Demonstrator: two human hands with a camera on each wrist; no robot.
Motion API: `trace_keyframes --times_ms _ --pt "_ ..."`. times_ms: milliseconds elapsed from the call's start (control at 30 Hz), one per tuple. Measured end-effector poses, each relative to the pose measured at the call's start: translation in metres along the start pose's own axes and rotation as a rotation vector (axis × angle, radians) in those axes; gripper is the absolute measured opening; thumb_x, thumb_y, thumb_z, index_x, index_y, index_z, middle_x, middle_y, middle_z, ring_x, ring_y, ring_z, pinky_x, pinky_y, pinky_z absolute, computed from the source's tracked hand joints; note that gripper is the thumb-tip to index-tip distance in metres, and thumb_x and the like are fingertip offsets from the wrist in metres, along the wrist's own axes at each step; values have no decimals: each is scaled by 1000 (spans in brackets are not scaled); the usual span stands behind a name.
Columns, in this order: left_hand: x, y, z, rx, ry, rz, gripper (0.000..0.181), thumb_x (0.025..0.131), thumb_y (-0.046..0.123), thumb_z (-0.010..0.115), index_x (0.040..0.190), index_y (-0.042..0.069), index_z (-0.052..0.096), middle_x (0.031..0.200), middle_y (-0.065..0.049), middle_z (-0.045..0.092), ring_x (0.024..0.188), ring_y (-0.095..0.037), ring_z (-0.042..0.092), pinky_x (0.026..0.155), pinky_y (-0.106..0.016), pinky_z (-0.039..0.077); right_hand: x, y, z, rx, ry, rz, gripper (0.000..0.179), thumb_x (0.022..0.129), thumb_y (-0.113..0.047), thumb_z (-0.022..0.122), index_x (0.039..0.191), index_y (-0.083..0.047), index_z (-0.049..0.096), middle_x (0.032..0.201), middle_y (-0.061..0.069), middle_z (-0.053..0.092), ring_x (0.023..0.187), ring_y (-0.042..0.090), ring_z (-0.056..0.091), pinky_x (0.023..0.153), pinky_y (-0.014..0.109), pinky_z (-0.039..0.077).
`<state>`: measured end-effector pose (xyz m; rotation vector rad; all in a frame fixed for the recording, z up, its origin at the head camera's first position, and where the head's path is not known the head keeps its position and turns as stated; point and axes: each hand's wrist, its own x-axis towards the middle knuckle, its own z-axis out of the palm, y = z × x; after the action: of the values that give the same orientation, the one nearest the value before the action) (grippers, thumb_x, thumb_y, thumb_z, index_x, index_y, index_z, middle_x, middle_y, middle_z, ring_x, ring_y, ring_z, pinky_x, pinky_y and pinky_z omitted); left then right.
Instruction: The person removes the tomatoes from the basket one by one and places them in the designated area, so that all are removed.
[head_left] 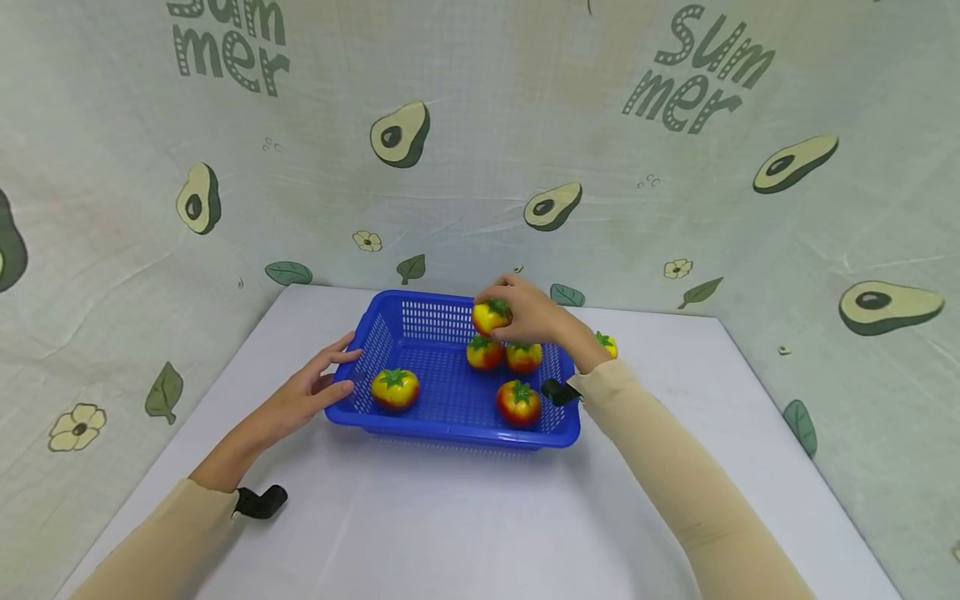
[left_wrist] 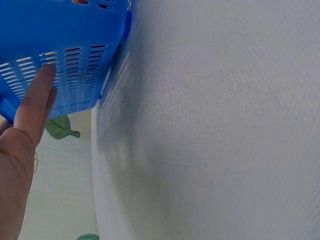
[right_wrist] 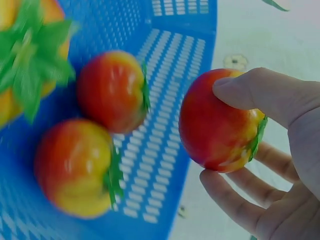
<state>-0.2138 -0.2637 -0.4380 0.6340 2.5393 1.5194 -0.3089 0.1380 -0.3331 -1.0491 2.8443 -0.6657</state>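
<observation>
A blue plastic basket (head_left: 450, 431) stands on the white table, with several red-and-yellow tomatoes inside. My right hand (head_left: 521, 308) pinches a tomato (head_left: 487, 320) between thumb and fingers above the basket's back right part; its green leaves face the palm in the right wrist view. Below it sit two tomatoes, one (head_left: 484, 357) beside another (head_left: 523, 359). A further tomato (head_left: 518, 406) lies near the front right, and one (head_left: 395, 390) at the left. My left hand (head_left: 311, 387) touches the basket's left side, its fingers (left_wrist: 37, 100) fairly straight against the slotted wall.
Outside the basket, a tomato (head_left: 608, 345) lies on the table (head_left: 420, 525) at the right, partly behind my right forearm. A pale cloth (head_left: 480, 167) printed with avocados and leaves hangs behind and at both sides.
</observation>
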Motion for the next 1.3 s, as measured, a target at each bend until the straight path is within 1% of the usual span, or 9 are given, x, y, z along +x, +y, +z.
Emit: trace_keyframes --times_ms 67,167,333,567,700,867,1100,1300 --pt "0 0 0 -3 0 -4 55 109 21 60 160 9 43 179 -8 11 158 -53 22 120 -40 40 -7 3 -6 -10 2 21 49 91 -15 82 139 -14 69 136 14 55 125 34 55 108 50 53" --pt "-1 -1 1 -1 3 -5 56 109 20 59 161 9 42 179 -9 10 157 -54 22 117 -63 33 -19 8 -16 -9 7 47 48 92 -15 83 138 -15 70 136 15 54 126 34 54 108 51 54" --pt "-1 -2 2 7 5 3 56 109 21 59 161 9 42 179 -9 11 159 -52 19 117 -63 31 -42 21 -34 -23 27 87 48 92 -15 82 139 -15 69 138 15 53 126 35 54 108 54 54" --pt "-1 -2 2 9 8 -3 56 110 22 59 161 11 42 180 -8 10 159 -52 20 118 -64 31 -70 50 -53 -69 50 159 49 93 -13 81 140 -12 68 138 19 53 120 38 57 99 54 57" --pt "-1 -3 3 2 8 -9 56 110 22 59 162 11 42 180 -8 9 158 -54 21 119 -66 30 -86 65 -60 -90 57 189 50 92 -11 81 140 -9 67 138 22 53 120 40 57 98 56 58" --pt "-1 -4 3 -6 5 -10 56 110 22 59 162 11 41 180 -8 9 157 -55 20 119 -67 30 -104 82 -66 -102 68 240 51 91 -10 82 140 -8 68 137 24 53 119 42 58 97 58 59" --pt "-1 -5 3 -5 6 -3 56 110 22 59 162 12 41 180 -7 9 159 -53 18 119 -67 29 -128 105 -69 -105 81 294 50 90 -10 83 138 -7 68 136 27 52 119 45 55 97 61 58" --pt "0 -4 2 -2 9 -2 56 109 21 59 162 11 42 180 -8 9 158 -53 19 118 -67 30 -142 119 -70 -117 67 323 49 90 -11 83 137 -5 69 132 28 52 116 46 54 97 64 57"
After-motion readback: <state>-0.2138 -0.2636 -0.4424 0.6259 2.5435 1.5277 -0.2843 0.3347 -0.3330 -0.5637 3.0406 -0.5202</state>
